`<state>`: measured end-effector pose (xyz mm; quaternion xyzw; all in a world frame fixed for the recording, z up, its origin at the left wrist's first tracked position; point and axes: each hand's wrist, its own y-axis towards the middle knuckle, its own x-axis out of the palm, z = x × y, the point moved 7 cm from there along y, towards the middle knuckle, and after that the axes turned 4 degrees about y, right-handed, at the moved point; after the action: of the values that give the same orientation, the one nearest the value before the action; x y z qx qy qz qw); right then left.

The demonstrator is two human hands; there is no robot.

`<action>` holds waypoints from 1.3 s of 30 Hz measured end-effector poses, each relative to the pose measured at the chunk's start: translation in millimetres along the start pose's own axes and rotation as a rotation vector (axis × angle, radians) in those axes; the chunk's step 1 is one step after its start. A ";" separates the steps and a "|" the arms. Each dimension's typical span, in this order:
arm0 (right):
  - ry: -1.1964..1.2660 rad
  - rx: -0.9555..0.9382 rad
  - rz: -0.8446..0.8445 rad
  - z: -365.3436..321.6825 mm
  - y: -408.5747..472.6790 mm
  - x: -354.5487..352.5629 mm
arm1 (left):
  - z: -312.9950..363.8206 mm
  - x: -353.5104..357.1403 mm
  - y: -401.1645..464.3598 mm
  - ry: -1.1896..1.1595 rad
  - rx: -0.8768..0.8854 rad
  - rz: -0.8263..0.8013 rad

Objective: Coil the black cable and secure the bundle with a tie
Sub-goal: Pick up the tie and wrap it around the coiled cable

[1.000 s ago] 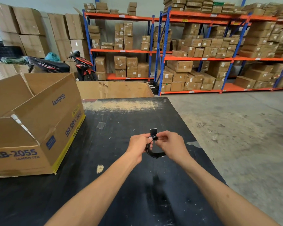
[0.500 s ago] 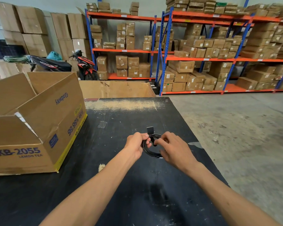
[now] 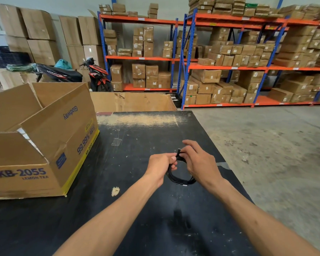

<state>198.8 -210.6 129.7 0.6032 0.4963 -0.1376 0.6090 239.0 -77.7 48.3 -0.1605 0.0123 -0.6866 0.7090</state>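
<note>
A black cable (image 3: 180, 179) wound into a small coil hangs between my hands above the black table (image 3: 137, 209). My left hand (image 3: 160, 166) grips the coil's upper left side. My right hand (image 3: 198, 163) pinches a black tie strap (image 3: 179, 154) at the top of the coil, with its index finger stretched out over it. The lower loop of the coil shows below both hands, with a small pale tip at its bottom. How far the strap wraps around the bundle is hidden by my fingers.
An open cardboard box (image 3: 44, 145) marked KB-2055 sits on the table's left side. A flat cardboard sheet (image 3: 133, 101) lies behind the table. The table's right edge borders a concrete floor (image 3: 275, 154). Shelving racks (image 3: 229, 61) with cartons and a motorbike (image 3: 98, 76) stand farther back.
The tie strap's free end, which stood upright above the coil, has been folded down under my right fingers. Both hands stay at the coil, and more of the loop shows below them.
</note>
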 end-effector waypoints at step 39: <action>0.983 1.082 -0.258 124.9 -74.9 73.4 | -64.8 -0.4 5.6 0.181 -0.187 -0.092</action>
<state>230.6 -305.3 0.8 0.7477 0.6416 -0.1473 -0.0867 229.0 -90.9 -14.6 -0.1637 0.1327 -0.7259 0.6547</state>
